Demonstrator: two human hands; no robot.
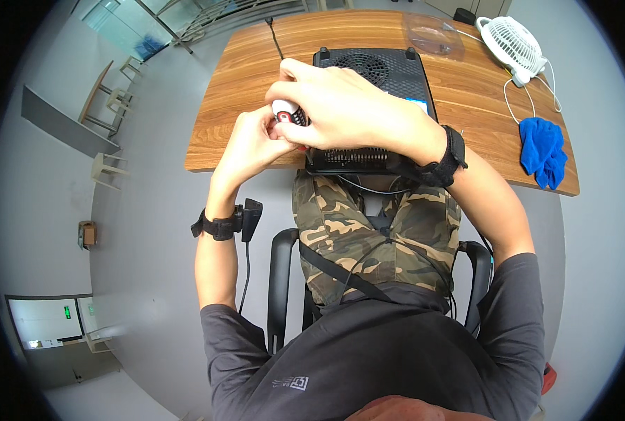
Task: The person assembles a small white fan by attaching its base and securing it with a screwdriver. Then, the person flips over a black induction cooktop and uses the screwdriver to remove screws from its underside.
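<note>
Both hands meet above the near left part of the wooden table. My left hand [250, 144] is closed around the lower side of a small white, red and black object [284, 110], whose exact kind I cannot make out. From above, my right hand [319, 98] grips the same object with bent fingers, and they hide much of it. Under my right hand and forearm lies a flat black device [414, 67] with a round fan grille, slotted vents and small corner feet. Its near edge reaches the table's front edge.
On the wooden table [235, 91], a black cable [276, 38] runs behind my hands. A white fan [512, 43] with a cord stands far right, beside a clear plastic piece [435, 35]. A blue cloth [542, 151] lies near the right edge. Chair armrests [281, 281] flank me.
</note>
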